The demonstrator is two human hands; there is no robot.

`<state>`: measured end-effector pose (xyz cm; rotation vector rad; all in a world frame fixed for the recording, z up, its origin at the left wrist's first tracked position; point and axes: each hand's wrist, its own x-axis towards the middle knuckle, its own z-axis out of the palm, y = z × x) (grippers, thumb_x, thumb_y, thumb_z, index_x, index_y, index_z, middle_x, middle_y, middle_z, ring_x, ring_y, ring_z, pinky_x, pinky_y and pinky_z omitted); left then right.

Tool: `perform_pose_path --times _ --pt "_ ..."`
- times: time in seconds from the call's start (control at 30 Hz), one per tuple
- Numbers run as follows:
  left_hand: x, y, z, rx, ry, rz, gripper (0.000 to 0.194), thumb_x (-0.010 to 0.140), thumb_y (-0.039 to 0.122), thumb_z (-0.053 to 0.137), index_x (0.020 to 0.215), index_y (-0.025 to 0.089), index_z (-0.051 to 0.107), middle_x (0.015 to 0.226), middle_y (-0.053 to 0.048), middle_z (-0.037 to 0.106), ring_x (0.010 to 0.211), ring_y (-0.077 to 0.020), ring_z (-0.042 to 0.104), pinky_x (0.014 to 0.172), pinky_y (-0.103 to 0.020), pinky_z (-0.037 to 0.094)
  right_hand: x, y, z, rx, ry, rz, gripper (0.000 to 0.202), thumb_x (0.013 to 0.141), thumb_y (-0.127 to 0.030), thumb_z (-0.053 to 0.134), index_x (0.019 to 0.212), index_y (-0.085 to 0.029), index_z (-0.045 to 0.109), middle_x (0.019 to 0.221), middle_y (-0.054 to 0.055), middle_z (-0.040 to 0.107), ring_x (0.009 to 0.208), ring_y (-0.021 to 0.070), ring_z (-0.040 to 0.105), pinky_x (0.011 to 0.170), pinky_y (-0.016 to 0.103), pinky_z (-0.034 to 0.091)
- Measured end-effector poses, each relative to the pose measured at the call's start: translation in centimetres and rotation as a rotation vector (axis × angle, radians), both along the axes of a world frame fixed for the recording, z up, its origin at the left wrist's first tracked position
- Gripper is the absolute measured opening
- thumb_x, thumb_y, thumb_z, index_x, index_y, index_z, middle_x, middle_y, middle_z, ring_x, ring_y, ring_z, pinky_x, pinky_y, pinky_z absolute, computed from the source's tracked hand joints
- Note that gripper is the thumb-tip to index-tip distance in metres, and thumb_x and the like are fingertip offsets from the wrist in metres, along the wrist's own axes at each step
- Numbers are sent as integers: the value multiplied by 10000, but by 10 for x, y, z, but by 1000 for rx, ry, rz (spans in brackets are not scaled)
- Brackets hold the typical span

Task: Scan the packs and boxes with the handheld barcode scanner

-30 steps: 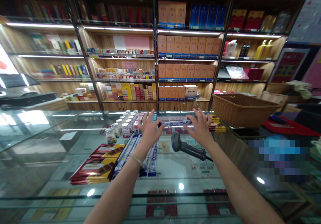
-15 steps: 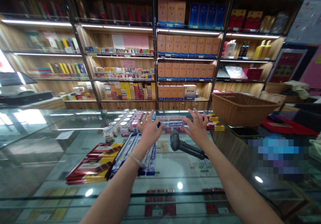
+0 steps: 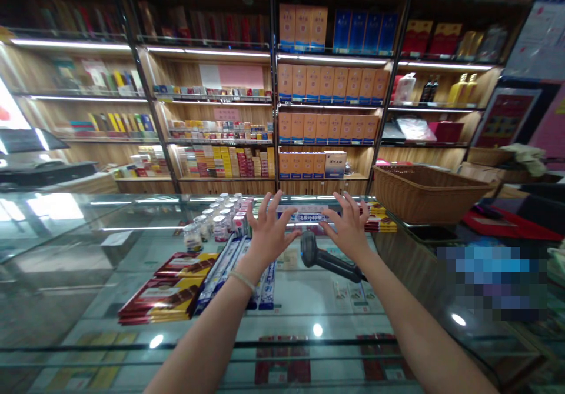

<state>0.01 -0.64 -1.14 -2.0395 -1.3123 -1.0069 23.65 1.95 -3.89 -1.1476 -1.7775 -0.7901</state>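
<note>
A long blue-and-white candy packet (image 3: 306, 217) lies crosswise near the far side of the glass counter, between my hands. My left hand (image 3: 270, 232) hovers by its left end with fingers spread. At its right end is my right hand (image 3: 348, 226), fingers apart; whether the thumb touches the packet I cannot tell. A black barcode scanner (image 3: 329, 259) rests just below it. Under my left wrist lie several more long blue-and-white packets (image 3: 223, 270), partly hidden by the forearm. Beside them are stacked chocolate bars (image 3: 161, 294) in red and yellow wrappers.
Several small jars (image 3: 219, 226) stand behind the left packets. More yellow-and-red chocolate bars (image 3: 382, 217) lie beyond my right hand. A brown wicker basket (image 3: 428, 194) sits at the right. Shelves of boxed goods (image 3: 329, 126) line the wall behind the glass counter (image 3: 304, 297).
My left hand has shifted slightly right and turned, its thumb and fingers spreading away from the packet's left end. The right hand has hardly moved. The camera view has shifted slightly.
</note>
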Motion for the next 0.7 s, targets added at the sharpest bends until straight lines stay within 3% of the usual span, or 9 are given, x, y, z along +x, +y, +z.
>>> perform_pose_path --times 0.33,0.7 --pt "1 5 -4 101 9 27 95 902 344 697 984 295 696 1580 -70 504 1529 -345 341 1248 -665 -51 -1 -1 -1 -47 21 31 214 954 -443 634 1069 -296 737 1554 96 467 1495 311 293 1225 595 80" --pt "-2 14 -10 255 15 17 112 849 348 769 906 288 692 1573 -48 515 1501 -353 371 1243 -665 -35 -4 -5 1 -88 26 45 218 996 -410 573 1035 -288 751 1555 88 464 1491 300 303 1222 588 94"
